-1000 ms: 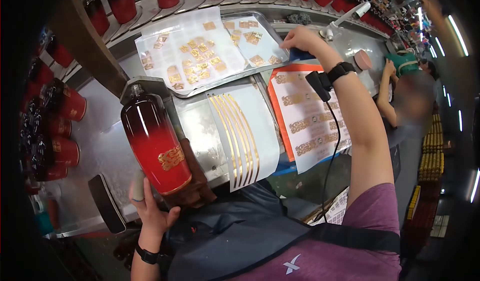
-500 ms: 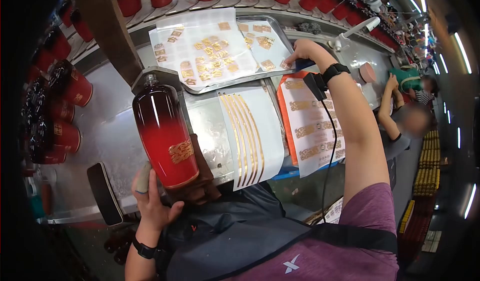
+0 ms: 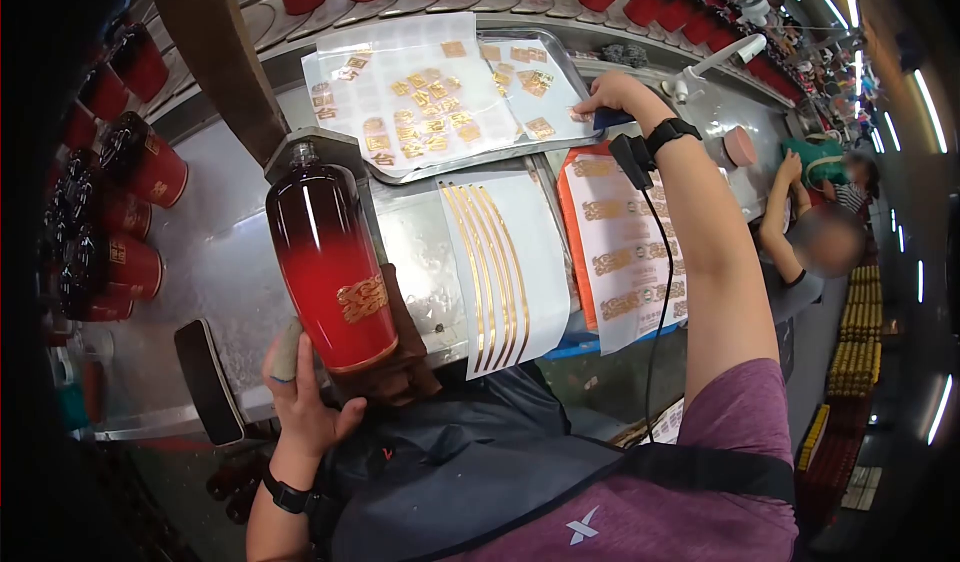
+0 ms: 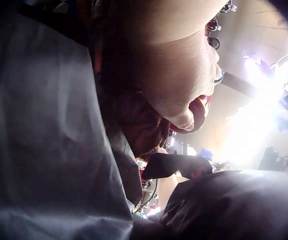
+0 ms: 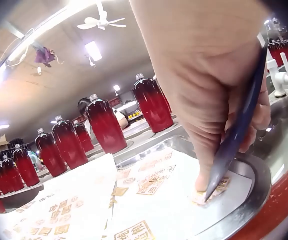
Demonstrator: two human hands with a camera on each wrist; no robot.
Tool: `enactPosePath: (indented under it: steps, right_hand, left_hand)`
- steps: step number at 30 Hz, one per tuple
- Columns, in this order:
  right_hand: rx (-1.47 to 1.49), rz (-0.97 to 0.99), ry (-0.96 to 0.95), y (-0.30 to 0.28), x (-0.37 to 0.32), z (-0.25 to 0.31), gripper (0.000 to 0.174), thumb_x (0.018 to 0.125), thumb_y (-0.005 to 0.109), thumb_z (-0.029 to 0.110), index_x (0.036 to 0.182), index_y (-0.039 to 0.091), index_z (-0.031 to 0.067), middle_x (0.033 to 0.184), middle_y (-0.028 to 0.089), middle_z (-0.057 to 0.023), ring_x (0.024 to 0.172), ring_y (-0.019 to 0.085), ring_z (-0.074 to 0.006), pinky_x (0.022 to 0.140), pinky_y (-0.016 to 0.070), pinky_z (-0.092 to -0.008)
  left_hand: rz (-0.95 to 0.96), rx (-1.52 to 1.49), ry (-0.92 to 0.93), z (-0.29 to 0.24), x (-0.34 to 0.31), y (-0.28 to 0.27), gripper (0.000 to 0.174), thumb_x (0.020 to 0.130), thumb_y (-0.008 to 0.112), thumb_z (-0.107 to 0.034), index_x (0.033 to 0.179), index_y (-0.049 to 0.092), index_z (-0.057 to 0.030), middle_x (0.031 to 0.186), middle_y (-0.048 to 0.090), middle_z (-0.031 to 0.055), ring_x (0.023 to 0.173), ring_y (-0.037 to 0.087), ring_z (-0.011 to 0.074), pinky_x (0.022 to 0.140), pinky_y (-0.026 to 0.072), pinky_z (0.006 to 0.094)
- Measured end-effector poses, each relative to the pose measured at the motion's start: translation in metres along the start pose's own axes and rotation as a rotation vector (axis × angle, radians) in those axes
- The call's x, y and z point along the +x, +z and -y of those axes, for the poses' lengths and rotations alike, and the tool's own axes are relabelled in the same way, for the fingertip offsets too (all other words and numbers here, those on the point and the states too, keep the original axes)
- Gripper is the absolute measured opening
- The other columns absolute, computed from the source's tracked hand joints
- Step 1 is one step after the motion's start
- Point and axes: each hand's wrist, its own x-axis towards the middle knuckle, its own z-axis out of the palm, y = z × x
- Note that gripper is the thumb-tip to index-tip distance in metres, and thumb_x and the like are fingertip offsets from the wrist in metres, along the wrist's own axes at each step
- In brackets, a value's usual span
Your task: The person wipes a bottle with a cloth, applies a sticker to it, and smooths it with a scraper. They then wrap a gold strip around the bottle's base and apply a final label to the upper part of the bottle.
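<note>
A red bottle with a dark top and a gold emblem lies tilted on a brown cloth in a metal holder. My left hand is at its base, straight fingers along the side and thumb apart; one finger wears a grey finger cot. At the right end of a metal tray, my right hand grips a dark blue pointed tool. In the right wrist view, the tool's tip and a fingertip meet at a gold sticker on white backing.
Loose gold stickers cover a white sheet on the tray. Nearer lie gold strips on paper and an orange folder with printed sticker sheets. A phone lies left, near several red bottles. More bottles line the conveyor behind.
The head view has shifted, moving the scene rightward. My right hand has stayed at the tray's right end, its fingers reaching down to a sticker. My left hand remains by the bottle's base.
</note>
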Motion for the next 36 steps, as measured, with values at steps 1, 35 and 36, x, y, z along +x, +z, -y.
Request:
enactPosePath:
  steps: [1, 35, 36]
  right_hand:
    - [-0.058, -0.022, -0.001, -0.001, 0.002, 0.001, 0.066, 0.064, 0.083, 0.057, 0.096, 0.074, -0.0008, 0.081, 0.07, -0.0117, 0.069, 0.063, -0.0216, 0.062, 0.0471, -0.0359]
    - [0.014, 0.213, 0.552, 0.036, 0.024, -0.084, 0.036, 0.085, 0.075, 0.041, 0.108, 0.077, 0.0141, 0.112, 0.073, -0.0064, 0.106, 0.067, -0.0302, 0.095, 0.0473, -0.0524]
    - [0.017, 0.211, 0.551, 0.033, 0.02, -0.086, 0.036, 0.085, 0.075, 0.041, 0.108, 0.077, 0.0141, 0.112, 0.073, -0.0064, 0.106, 0.067, -0.0302, 0.095, 0.0473, -0.0524]
  left_hand:
    - [-0.005, 0.002, 0.002, 0.0, 0.0, 0.001, 0.099, 0.088, 0.053, -0.068, 0.147, 0.032, 0.0085, 0.143, 0.037, 0.0302, 0.133, 0.037, 0.0454, 0.11, 0.0294, 0.0519]
    - [-0.068, -0.053, -0.051, -0.002, 0.003, 0.005, 0.098, 0.083, 0.059, -0.068, 0.147, 0.035, 0.0026, 0.144, 0.037, 0.0296, 0.131, 0.038, 0.046, 0.108, 0.0321, 0.0538]
    - [-0.066, -0.062, -0.059, -0.003, 0.006, 0.002, 0.101, 0.083, 0.059, -0.069, 0.148, 0.034, 0.0035, 0.144, 0.037, 0.0295, 0.131, 0.038, 0.0461, 0.108, 0.0317, 0.0539]
